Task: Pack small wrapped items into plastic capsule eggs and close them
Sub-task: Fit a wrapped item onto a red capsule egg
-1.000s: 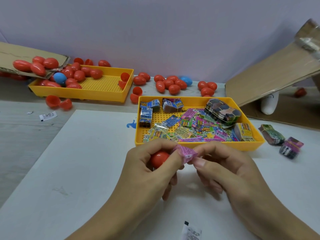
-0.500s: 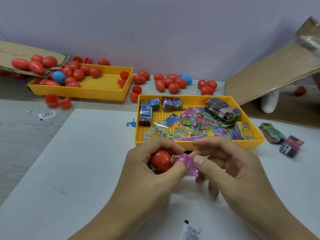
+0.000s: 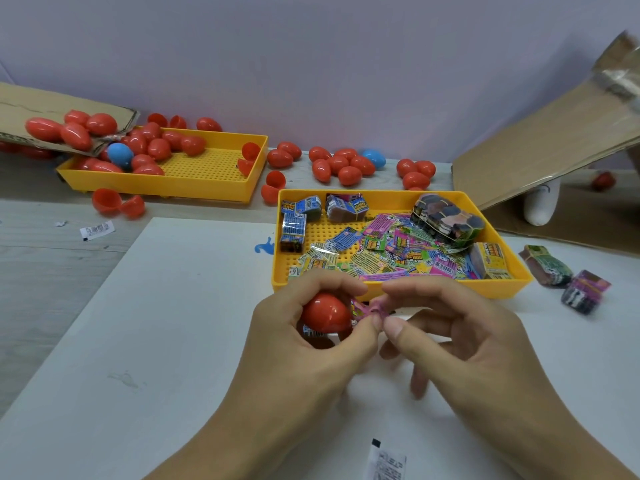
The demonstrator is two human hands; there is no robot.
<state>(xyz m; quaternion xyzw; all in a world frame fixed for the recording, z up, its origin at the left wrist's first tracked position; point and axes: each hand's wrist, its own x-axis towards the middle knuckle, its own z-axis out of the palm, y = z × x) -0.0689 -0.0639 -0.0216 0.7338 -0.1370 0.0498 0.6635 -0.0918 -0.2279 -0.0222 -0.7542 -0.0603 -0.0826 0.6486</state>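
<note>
My left hand (image 3: 298,344) grips a red capsule egg half (image 3: 325,312) just in front of the near yellow tray (image 3: 446,289). A small pink wrapped item (image 3: 367,309) sticks out at the egg's open right side. My right hand (image 3: 460,337) pinches that item between thumb and forefinger, right against the egg. How far the item sits inside the egg is hidden by my fingers. The near tray holds several colourful wrapped packets (image 3: 391,251).
A second yellow tray (image 3: 173,183) at the back left holds several red eggs and a blue egg (image 3: 120,154). More red eggs (image 3: 346,166) lie behind the near tray. Cardboard (image 3: 547,147) leans at right. Two packs (image 3: 585,291) lie right of the near tray. A white sachet (image 3: 386,462) lies near me.
The pink wrapped item has gone from beside the egg half to pressed into its opening. My right fingers have closed in on it and both hands have drawn together.
</note>
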